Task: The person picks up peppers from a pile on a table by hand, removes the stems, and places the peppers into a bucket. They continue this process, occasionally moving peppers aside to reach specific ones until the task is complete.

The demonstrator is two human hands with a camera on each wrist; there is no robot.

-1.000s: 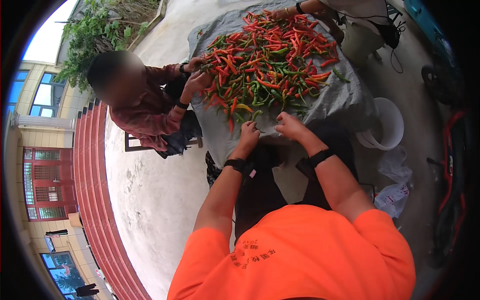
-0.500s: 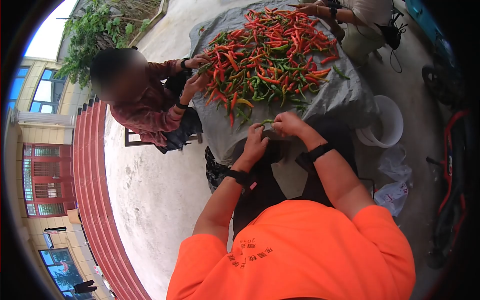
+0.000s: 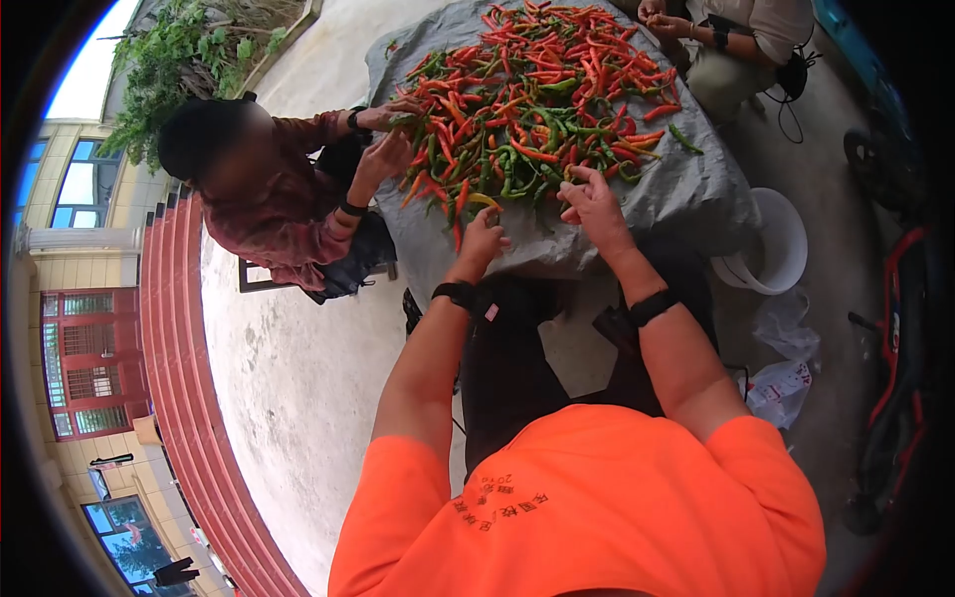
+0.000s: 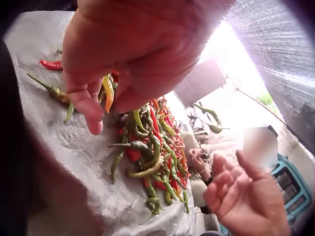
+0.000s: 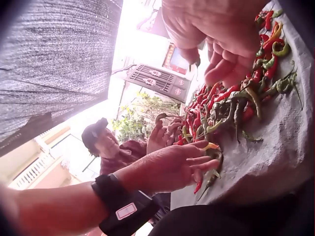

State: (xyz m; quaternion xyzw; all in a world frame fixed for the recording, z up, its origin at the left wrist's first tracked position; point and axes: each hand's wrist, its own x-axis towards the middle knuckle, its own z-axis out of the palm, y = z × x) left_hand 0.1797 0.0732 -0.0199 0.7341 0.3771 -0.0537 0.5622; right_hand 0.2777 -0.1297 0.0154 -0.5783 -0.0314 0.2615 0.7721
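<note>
Hands are parting: the right hand (image 3: 597, 212) is spreading loose, empty fingers, a green pepper (image 4: 212, 119) seemingly flying beyond them; the left hand (image 3: 482, 240) is straddling a yellow pepper (image 4: 108, 93) with relaxed fingers, the pile (image 3: 542, 90) lying ahead. Sorting seems underway, next calling for a pinch.

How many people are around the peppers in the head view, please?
3: the person in orange, below; a person in red, left of the peppers; a cropped person, upper right. Others may be hidden.
</note>
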